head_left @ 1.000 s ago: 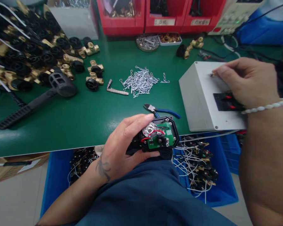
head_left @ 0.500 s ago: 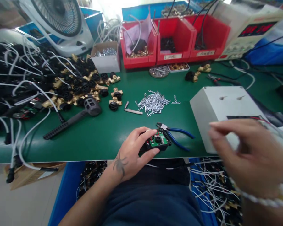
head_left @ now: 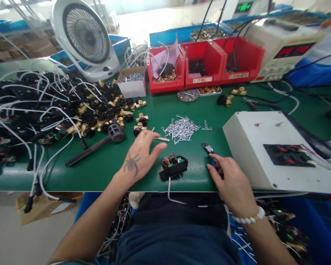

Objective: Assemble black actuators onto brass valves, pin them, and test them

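Observation:
A small black housing with a green circuit board (head_left: pixel 174 164) lies on the green mat (head_left: pixel 165 110) near the front edge, a white wire trailing off it. My left hand (head_left: pixel 141 156) hovers just left of it, fingers stretched out toward a small metal key (head_left: pixel 160 138), holding nothing. My right hand (head_left: pixel 231 179) rests to the right of the housing, its fingers curled over the blue-handled cutters (head_left: pixel 208 149); only the cutter jaws show.
A white box with a black terminal panel (head_left: pixel 276 151) sits at right. A heap of metal clips (head_left: pixel 181 127) lies mid-table. Brass fittings and black wired parts (head_left: pixel 44 106) pile up at left, beside a black-handled tool (head_left: pixel 99 141). Red bins (head_left: pixel 204 62), a fan (head_left: pixel 84 36) and a power supply (head_left: pixel 287 51) line the back.
My left hand let go of the housing, which now lies on the mat, and moved left and forward. My right hand came down from mid-air onto the cutters.

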Motion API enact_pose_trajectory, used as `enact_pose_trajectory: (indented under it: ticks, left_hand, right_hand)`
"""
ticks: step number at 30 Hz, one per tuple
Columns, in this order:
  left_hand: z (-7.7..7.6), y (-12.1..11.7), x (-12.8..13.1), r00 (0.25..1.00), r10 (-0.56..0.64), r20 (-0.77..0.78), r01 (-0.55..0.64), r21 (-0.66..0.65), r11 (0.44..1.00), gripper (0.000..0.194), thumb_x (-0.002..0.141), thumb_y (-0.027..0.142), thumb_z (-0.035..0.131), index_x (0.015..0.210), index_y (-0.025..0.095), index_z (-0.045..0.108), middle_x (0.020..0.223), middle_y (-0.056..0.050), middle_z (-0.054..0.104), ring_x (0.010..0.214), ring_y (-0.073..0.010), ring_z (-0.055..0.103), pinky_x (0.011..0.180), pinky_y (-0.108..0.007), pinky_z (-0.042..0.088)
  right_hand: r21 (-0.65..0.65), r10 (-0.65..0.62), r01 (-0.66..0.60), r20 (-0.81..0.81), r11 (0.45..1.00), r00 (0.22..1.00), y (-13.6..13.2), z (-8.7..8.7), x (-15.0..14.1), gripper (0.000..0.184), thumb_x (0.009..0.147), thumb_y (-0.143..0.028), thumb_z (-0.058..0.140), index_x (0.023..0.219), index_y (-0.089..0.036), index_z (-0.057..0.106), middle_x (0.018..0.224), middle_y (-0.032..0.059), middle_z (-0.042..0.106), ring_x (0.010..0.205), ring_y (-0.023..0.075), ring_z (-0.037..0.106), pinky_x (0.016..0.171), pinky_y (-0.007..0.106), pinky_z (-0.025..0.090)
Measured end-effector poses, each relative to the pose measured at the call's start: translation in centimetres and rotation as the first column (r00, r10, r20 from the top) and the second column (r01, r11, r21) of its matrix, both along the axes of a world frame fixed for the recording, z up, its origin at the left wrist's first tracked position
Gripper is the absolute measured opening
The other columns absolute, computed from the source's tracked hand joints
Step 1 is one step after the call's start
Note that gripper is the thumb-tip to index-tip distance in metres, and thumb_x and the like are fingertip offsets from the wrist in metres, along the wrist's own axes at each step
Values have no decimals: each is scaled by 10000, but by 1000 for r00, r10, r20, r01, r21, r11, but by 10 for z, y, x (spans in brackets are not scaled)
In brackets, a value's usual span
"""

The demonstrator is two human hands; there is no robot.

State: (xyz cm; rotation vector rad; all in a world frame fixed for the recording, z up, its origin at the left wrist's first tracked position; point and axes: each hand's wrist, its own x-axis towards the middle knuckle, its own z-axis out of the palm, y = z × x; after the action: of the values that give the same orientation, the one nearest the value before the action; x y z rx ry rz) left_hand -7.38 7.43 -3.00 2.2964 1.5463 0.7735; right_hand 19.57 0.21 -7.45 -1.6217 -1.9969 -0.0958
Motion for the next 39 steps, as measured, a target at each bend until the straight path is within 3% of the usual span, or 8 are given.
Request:
enact_pose_trajectory:
  ticks: [3, 8, 13, 17, 21, 25, 32, 39]
  left_hand:
    - [-5, 29, -13, 905, 374, -202, -355, 127, 926, 376, 931, 366, 656, 1152, 62, 631, 1140, -220, 638, 1097, -382, 644, 933, -513, 550]
    - [-10, 45, -22, 888, 369, -274, -368, 59, 928, 243, 931, 257, 635, 1070, 58, 651, 1003, -203, 694, 984, -366, 695, 866, -503, 577]
    - [7, 4, -11, 995, -81, 56, 75, 106, 992, 252, 960, 255, 633, 1202, 190, 607, 1152, -83, 671, 1071, -209, 673, 893, -354, 599]
    - [25, -36, 8, 827, -523, 208, 508, 123, 852, 311, 983, 187, 609, 1290, 196, 563, 1215, -87, 666, 1138, -149, 655, 972, -275, 570]
    - [31, -52, 22, 793, -557, 245, 537, 150, 830, 314, 1002, 242, 596, 1304, 167, 552, 1209, -89, 686, 1135, -131, 661, 998, -234, 544]
    - [31, -56, 28, 898, -387, 209, 357, 165, 919, 290, 1014, 395, 563, 1177, 159, 605, 1078, -63, 725, 1005, -146, 700, 905, -241, 567]
    - [18, -64, 38, 888, -38, -459, 10, -62, 998, 437, 990, 497, 548, 1246, 150, 621, 1071, -116, 706, 779, -252, 710, 606, -327, 545]
    - [-20, -57, 49, 987, 13, -163, -16, -21, 1000, 519, 852, 333, 729, 1311, 143, 576, 1249, -176, 670, 1033, -314, 697, 844, -409, 600]
  right_hand:
    - [29, -35, 38, -74, 999, 997, -3, 4, -4, 315, 983, -314, 571, 1138, -71, 699, 962, 129, 660, 753, 209, 643, 709, 358, 552]
    - [-57, 38, -75, -492, 996, 870, -16, 23, -20, 198, 969, -328, 623, 1052, -172, 712, 901, 55, 676, 755, 137, 627, 740, 270, 538]
    - [-211, -13, -368, -881, 905, 473, -22, 39, -36, 346, 939, -471, 665, 1178, -223, 693, 983, 52, 726, 735, 102, 630, 685, 229, 540]
    - [-223, -124, -559, -970, 799, 210, -19, 46, -42, 600, 861, -596, 715, 1327, -227, 635, 1028, 56, 688, 684, 80, 565, 645, 233, 524]
    - [-206, -220, -690, -973, 694, 69, -20, 49, -43, 460, 845, -547, 758, 1113, -175, 724, 717, -17, 548, 611, 66, 485, 573, 198, 465]
    - [-105, -226, -673, -970, 732, -94, -24, 46, -44, 377, 785, -419, 846, 1075, -218, 714, 815, -10, 588, 634, 62, 524, 588, 187, 500]
    - [-71, -134, -551, -988, 831, -75, -28, 46, -40, 384, 794, -395, 836, 1116, -265, 672, 1093, 41, 682, 705, 81, 587, 679, 231, 582]
    - [-88, -140, -540, -989, 837, -56, -32, 53, -43, 349, 800, -369, 831, 1099, -300, 664, 1156, 28, 697, 711, 97, 593, 700, 270, 611]
